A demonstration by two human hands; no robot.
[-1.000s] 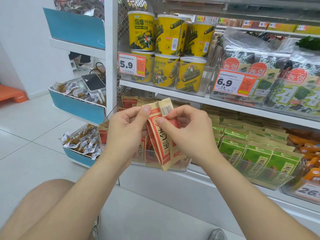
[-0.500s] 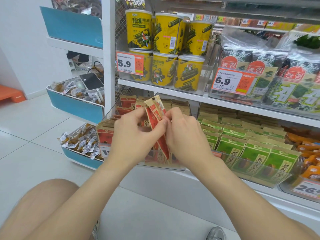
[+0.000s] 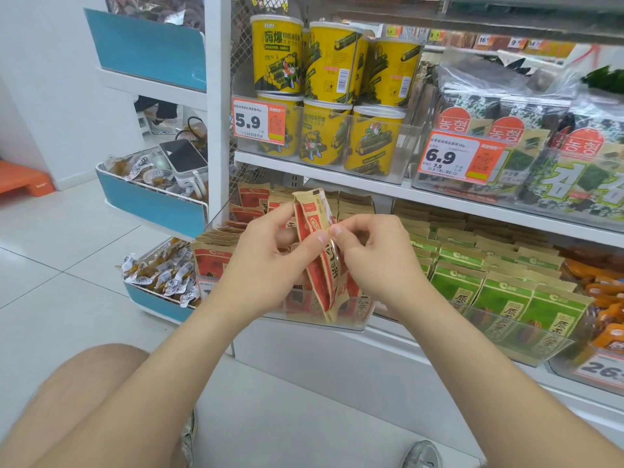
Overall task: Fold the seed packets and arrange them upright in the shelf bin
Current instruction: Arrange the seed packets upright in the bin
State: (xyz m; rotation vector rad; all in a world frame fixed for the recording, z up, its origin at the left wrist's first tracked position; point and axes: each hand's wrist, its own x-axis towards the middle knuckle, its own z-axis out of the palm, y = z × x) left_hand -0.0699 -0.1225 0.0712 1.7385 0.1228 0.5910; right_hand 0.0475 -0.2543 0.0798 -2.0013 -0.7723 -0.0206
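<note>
Head view: packet partly under left hand

Red-and-kraft seed packet, creased lengthwise, upright

Our left hand and right hand cover much of the red packet and of the packets behind it in the clear bin. The right edge cuts off a price tag after "26". We cannot read the fine print on the 5.9 tag.
</note>
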